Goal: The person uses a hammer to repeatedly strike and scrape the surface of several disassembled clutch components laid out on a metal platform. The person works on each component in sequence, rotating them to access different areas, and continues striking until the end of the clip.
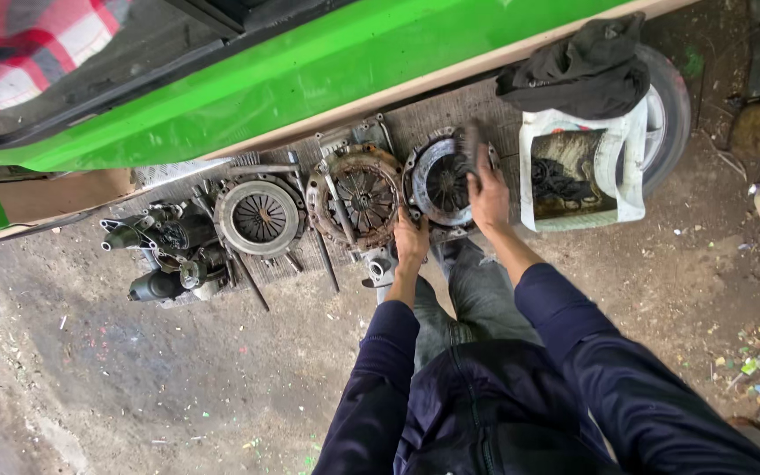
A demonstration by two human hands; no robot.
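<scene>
Clutch plate edges under both hands, rusty plate adjoining, bare dirt behind

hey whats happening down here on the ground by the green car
A person in dark blue sleeves bends over car parts laid out on a mat beside a green car body. Both hands are on a round metal clutch part: the left hand at its lower edge, the right hand on its right side. A rusty clutch cover and a grey pressure plate lie to the left. A wheel with a dark cloth on it sits to the right.
</scene>
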